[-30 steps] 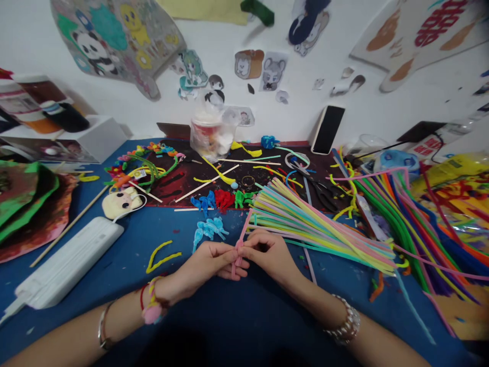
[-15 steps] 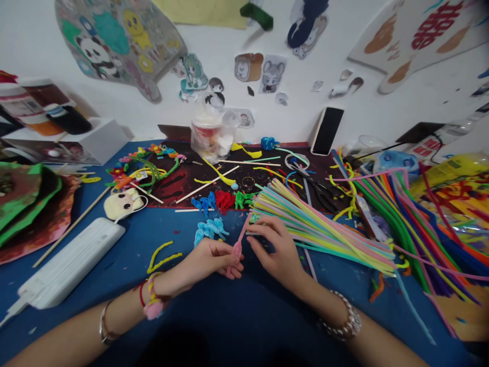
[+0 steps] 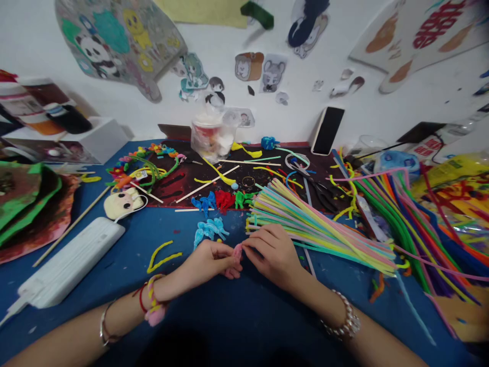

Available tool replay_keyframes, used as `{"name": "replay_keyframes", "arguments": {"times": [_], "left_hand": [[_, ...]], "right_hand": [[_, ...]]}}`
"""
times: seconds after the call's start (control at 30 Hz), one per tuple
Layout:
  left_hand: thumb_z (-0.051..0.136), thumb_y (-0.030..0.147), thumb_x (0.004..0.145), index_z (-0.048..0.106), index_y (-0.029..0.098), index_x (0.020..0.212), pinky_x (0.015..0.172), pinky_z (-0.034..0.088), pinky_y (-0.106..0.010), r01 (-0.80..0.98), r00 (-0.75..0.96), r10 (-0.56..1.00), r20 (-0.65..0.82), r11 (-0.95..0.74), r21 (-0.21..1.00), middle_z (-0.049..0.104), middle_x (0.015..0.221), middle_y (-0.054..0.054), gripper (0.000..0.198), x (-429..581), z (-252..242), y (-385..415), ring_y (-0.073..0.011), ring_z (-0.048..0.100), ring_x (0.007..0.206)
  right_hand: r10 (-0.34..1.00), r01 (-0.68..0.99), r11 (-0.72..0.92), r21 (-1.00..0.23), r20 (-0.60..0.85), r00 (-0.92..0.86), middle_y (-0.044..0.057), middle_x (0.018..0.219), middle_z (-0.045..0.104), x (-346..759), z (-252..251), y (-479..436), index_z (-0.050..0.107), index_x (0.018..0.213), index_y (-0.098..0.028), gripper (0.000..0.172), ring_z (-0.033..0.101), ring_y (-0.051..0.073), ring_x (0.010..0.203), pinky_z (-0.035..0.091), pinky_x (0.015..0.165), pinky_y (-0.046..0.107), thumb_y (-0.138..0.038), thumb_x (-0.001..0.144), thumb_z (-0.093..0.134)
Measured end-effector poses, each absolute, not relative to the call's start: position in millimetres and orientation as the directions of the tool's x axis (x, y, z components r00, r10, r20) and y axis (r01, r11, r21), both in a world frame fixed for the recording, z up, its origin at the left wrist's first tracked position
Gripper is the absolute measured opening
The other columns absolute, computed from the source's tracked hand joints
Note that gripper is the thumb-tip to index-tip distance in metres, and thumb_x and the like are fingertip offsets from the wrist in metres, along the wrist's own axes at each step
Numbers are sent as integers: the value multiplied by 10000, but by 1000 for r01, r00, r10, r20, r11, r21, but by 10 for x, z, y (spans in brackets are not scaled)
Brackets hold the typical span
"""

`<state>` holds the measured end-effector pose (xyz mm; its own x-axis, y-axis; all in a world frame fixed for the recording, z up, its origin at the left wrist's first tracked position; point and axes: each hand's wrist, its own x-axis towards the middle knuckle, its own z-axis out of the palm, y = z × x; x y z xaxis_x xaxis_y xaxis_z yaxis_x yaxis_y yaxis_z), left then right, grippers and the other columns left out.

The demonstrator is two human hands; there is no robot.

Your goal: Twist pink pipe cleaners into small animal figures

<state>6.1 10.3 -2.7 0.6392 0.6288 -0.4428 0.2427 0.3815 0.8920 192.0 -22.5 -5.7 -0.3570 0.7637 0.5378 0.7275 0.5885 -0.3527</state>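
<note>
Both of my hands meet low in the middle of the blue table (image 3: 244,326). My left hand (image 3: 208,262) is closed, pinching a small coiled pink pipe cleaner (image 3: 237,253). My right hand (image 3: 273,250) is closed too, its fingertips pinching the same pink piece from the right. Just behind my right hand lies a fanned bundle of pastel pipe cleaners (image 3: 321,224). Small blue twisted figures (image 3: 209,229) lie just beyond my left hand.
A white power strip (image 3: 71,262) lies at the left. Yellow pipe-cleaner bits (image 3: 160,256) sit left of my hands. Red, green and blue figures (image 3: 223,199) line a dark mat (image 3: 183,178). Bright pipe cleaners (image 3: 412,219) pile at the right, scissors (image 3: 319,188) behind them.
The long free end of the pink pipe cleaner that stuck up before has been wound down into a short coil. My right hand moved away, then back onto it.
</note>
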Motion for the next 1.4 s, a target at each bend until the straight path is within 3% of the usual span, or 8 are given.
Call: {"name": "replay_keyframes", "arguments": {"times": [0.13, 0.27, 0.37, 0.5, 0.67, 1.1, 1.4], "left_hand": [[657, 325, 729, 675, 102, 780, 624, 533, -232, 212, 611, 668, -426, 381, 900, 702, 720, -53, 229, 55, -90, 89, -137, 656, 625], [650, 327, 739, 673, 105, 807, 634, 535, -246, 218, 609, 669, -426, 375, 901, 701, 736, -57, 233, 37, -140, 85, -150, 661, 641], [635, 337, 754, 672, 110, 828, 651, 533, -261, 218, 626, 661, -412, 360, 907, 702, 768, -66, 242, 21, -159, 89, -159, 659, 667], [591, 340, 793, 683, 122, 862, 675, 505, -244, 213, 673, 649, -355, 290, 933, 697, 779, -56, 246, 22, -145, 91, -137, 630, 678], [516, 332, 849, 688, 125, 828, 660, 450, -207, 216, 714, 649, -263, 153, 964, 668, 755, -31, 269, 29, -133, 89, -113, 573, 671], [520, 360, 844, 666, 121, 833, 720, 477, -229, 155, 717, 617, -326, 315, 936, 668, 805, -47, 281, 28, -89, 87, -127, 607, 737], [511, 392, 848, 639, 100, 830, 750, 500, -288, 127, 694, 585, -421, 476, 870, 674, 823, -86, 319, 58, -20, 32, -158, 637, 753]], "right_hand": [[884, 645, 427, -633, 444, -149, 35, 740, 657, 1833, -73, -266, 666, 779, -182, 106, 570, 150, 698, 437, 671, 282, -188, 808, 564], [987, 439, 155, -885, 116, -115, 14, 699, 676, 1840, -55, -258, 697, 800, -199, 124, 580, 117, 558, 447, 536, 226, -183, 794, 574], [986, 251, -18, -968, -58, -154, 23, 753, 693, 1865, -86, -228, 699, 795, -188, 109, 619, 132, 612, 489, 559, 224, -205, 769, 595], [968, 51, -163, -985, -169, -185, 28, 726, 673, 1852, -133, -207, 672, 788, -157, 121, 630, 138, 612, 528, 582, 250, -255, 732, 630], [948, -56, -265, -963, -249, -200, 10, 647, 636, 1822, -138, -200, 615, 733, -136, 175, 639, 136, 573, 534, 531, 236, -294, 687, 674], [953, -218, -297, -930, -273, -134, 6, 611, 631, 1740, -95, -210, 663, 692, -140, 189, 569, 105, 534, 476, 541, 235, -316, 642, 711], [972, -135, -225, -965, -213, -99, 13, 680, 636, 1733, -122, -216, 672, 714, -153, 152, 554, 122, 615, 432, 591, 246, -293, 660, 695]]}}
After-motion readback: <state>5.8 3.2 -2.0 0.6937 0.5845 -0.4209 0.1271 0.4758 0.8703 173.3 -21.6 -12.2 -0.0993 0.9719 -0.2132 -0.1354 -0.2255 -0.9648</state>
